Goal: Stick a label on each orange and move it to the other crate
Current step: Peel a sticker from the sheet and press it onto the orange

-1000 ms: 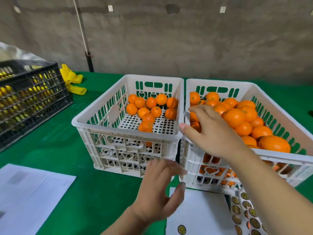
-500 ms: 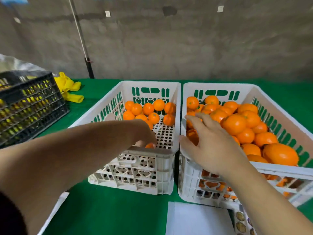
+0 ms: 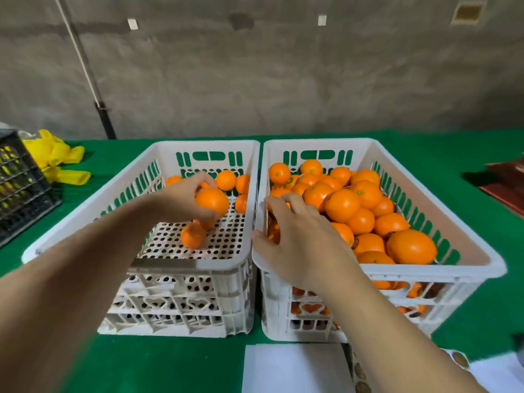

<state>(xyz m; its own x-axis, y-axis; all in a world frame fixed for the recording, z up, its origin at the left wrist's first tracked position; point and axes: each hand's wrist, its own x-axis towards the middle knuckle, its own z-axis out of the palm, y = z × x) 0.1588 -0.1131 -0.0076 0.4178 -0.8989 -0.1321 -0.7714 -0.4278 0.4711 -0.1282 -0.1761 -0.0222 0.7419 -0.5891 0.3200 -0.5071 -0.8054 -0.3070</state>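
Note:
Two white crates stand side by side on the green table. The left crate (image 3: 215, 262) holds a few oranges at its far end and one loose orange (image 3: 193, 236) on its perforated floor. My left hand (image 3: 181, 198) is over that crate and grips an orange (image 3: 213, 201) from the side. The right crate (image 3: 425, 272) is piled with oranges (image 3: 343, 205). My right hand (image 3: 297, 236) reaches into its near left corner, thumb by the rim, fingers curled over an orange (image 3: 273, 232) that is mostly hidden.
A sheet of round labels (image 3: 359, 373) and white paper (image 3: 295, 370) lie in front of the crates. A black crate (image 3: 17, 182) and yellow gloves (image 3: 56, 160) are at the far left. A dark red object (image 3: 507, 188) sits at the right edge.
My left hand rose from the table front, went into the left crate and now holds an orange further in. My right hand stayed in the right crate's corner, fingers curling down.

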